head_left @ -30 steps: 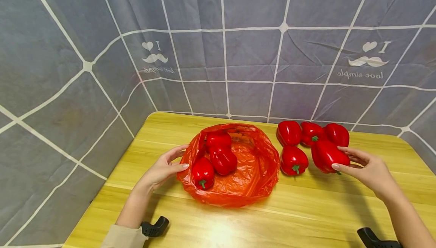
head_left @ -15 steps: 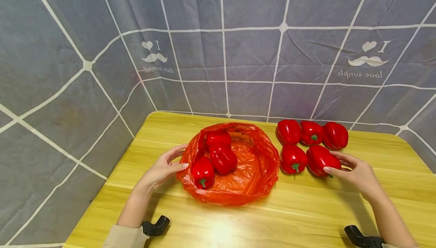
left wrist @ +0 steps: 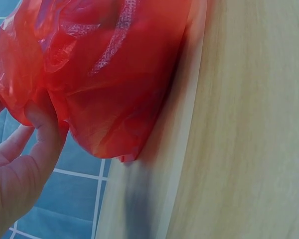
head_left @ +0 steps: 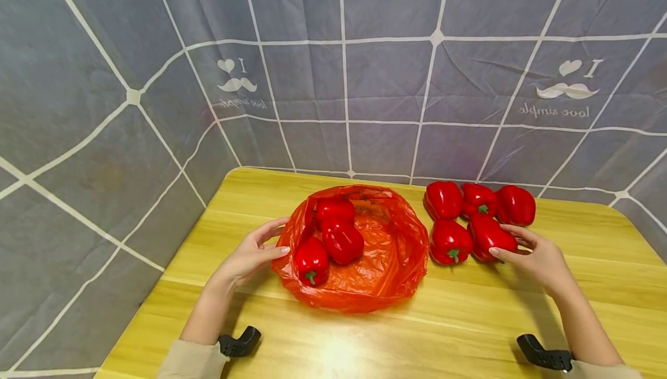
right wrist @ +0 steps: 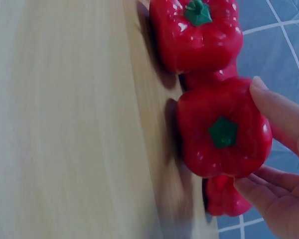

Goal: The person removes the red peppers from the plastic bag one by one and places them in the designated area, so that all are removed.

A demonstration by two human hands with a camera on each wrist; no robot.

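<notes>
An opened red plastic bag (head_left: 383, 260) lies on the table with three red bell peppers inside, among them one near its left rim (head_left: 311, 260). My left hand (head_left: 250, 257) pinches the bag's left edge; in the left wrist view the thumb (left wrist: 42, 122) presses against the film. At the right, my right hand (head_left: 542, 260) grips a red bell pepper (head_left: 486, 234) from its right side, thumb near the green stem (right wrist: 223, 132). This pepper is beside another bell pepper (head_left: 450, 243), close over the table.
Behind the held pepper, three more bell peppers stand in a row, the rightmost bell pepper (head_left: 516, 205) near the back edge. A grey curtain (head_left: 385, 84) with white lines hangs behind the wooden table (head_left: 292, 338). Each wrist wears a black mount (head_left: 241, 342).
My right hand has moved left with the bell pepper, bringing it beside the front pepper, then slightly back toward the rear row. The left hand keeps its hold on the bag.
</notes>
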